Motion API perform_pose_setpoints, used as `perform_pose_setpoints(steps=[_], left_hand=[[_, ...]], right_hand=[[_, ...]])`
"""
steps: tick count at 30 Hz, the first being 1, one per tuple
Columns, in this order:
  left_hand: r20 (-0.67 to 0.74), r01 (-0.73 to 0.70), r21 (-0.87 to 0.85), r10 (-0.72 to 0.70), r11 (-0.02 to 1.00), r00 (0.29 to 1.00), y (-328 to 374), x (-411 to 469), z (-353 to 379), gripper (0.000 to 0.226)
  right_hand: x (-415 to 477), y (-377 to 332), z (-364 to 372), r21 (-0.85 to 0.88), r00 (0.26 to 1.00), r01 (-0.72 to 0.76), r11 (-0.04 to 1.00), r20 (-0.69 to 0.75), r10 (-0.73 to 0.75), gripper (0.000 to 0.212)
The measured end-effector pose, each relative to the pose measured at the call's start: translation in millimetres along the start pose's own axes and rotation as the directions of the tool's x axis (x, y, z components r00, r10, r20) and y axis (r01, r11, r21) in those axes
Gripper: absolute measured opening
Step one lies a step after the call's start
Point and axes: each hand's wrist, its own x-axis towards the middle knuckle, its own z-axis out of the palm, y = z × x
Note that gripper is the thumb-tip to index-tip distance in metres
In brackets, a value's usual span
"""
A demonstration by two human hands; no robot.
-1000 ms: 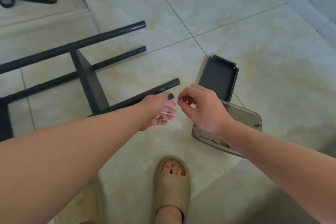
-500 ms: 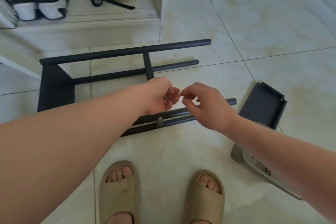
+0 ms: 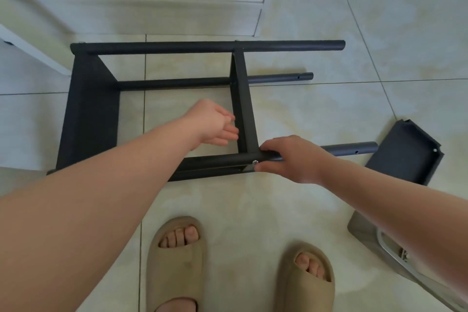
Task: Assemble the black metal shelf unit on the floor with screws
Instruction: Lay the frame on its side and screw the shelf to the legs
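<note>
The black metal shelf frame (image 3: pixel 91 114) lies on its side on the tiled floor, its poles running left to right. A middle shelf panel (image 3: pixel 241 109) crosses between the poles. My right hand (image 3: pixel 293 159) grips the near pole (image 3: pixel 354 148) where it meets that panel, fingers over the top and thumb underneath. A silver screw (image 3: pixel 254 162) shows in the pole just beside my thumb tip. My left hand (image 3: pixel 212 124) hovers inside the frame, left of the middle panel, fingers loosely extended; its palm is hidden and nothing shows in it.
A loose black shelf panel (image 3: pixel 405 152) lies at the right by the near pole's end. A grey tray (image 3: pixel 364 230) with hardware sits at the lower right under my forearm. My feet in beige slippers (image 3: pixel 177 261) stand close to the frame. A white cabinet base (image 3: pixel 141 18) borders the back.
My hands parted after meeting over the frame. The right hand dropped onto the near pole at the screw; the left moved out beside the middle panel. The view tilted down.
</note>
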Motion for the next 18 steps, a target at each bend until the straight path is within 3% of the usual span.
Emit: perform_pose_setpoints(steps=[3, 8, 13, 18], left_hand=[[0.079, -0.016, 0.135, 0.005, 0.991, 0.997, -13.3, 11.5, 11.0, 0.014], [0.163, -0.078, 0.352, 0.021, 0.933, 0.986, -25.7, 23.2, 20.5, 0.017], [0.291, -0.053, 0.364, -0.059, 0.930, 0.955, -31.6, 21.4, 24.0, 0.023], [0.328, -0.064, 0.371, -0.066, 0.926, 0.942, -35.7, 16.5, 28.1, 0.025]], right_hand=[[4.5, 3.9, 5.5, 0.030, 0.999, -0.003, 1.000, -0.039, 0.004, 0.033], [3.2, 4.0, 10.9, -0.084, 0.991, 0.014, 0.996, -0.129, -0.025, 0.035], [-9.3, -2.8, 22.8, -0.129, 0.992, 0.004, 0.992, -0.122, -0.019, 0.040], [-17.3, -4.6, 31.5, -0.126, 0.989, -0.038, 0.991, -0.145, 0.020, 0.043]])
